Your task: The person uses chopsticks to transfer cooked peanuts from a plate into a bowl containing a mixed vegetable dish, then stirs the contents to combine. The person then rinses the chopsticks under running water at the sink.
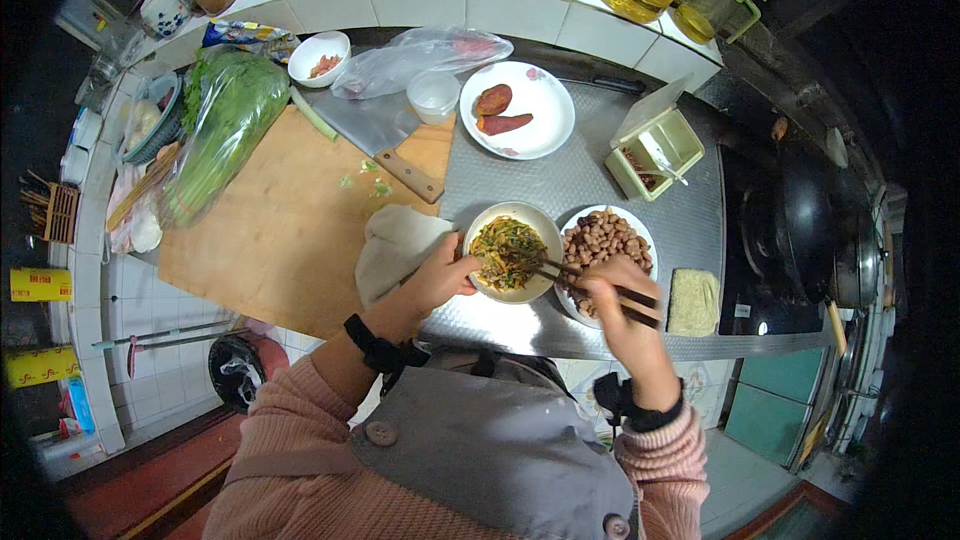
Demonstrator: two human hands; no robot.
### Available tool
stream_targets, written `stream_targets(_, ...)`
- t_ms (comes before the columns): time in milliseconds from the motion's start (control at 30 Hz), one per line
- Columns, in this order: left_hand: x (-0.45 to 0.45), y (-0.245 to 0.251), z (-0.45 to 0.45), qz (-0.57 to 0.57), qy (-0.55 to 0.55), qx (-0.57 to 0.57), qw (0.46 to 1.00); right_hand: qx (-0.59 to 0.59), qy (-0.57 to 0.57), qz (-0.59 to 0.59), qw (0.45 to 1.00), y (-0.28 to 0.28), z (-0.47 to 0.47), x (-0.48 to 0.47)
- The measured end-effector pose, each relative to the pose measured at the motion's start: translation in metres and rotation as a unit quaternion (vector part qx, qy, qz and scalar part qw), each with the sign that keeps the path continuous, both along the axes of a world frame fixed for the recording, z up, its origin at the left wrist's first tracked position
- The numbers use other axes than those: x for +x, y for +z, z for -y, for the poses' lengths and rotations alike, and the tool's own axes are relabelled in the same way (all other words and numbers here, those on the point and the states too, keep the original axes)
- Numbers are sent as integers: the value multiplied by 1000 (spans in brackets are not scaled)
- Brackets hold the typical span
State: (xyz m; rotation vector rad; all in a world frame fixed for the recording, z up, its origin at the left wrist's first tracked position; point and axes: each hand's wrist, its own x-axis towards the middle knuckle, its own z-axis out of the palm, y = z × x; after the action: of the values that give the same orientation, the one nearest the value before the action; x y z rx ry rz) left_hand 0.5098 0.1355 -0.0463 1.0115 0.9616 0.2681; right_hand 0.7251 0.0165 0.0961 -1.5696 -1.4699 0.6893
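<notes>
My left hand grips the left rim of a small white bowl that holds a chopped green and yellow mixture. In my right hand is a pair of dark chopsticks, their tips in the mixture; the hand looks slightly blurred. Behind that hand and the chopsticks, a plate of shelled peanuts is partly hidden. A folded white cloth lies beside my left hand, over the edge of a wooden cutting board.
A cleaver lies across the board's back corner, near bagged leafy greens. Behind the bowl stand a plate with two reddish pieces of food and an open spice box. A folded cloth and dark stove are to the right.
</notes>
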Motion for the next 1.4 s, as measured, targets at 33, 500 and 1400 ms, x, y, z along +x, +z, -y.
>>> stream_targets(33,-1,-1,0,-6,-2,-3,1000,-43,6,16,999,-8,-5,-5)
stream_targets(500,1,-17,-19,-16,63,-70,995,21,-94,7,995,-12,11,8)
stream_targets(1400,201,36,224,106,-395,86,909,244,-330,-453,791,-29,318,181)
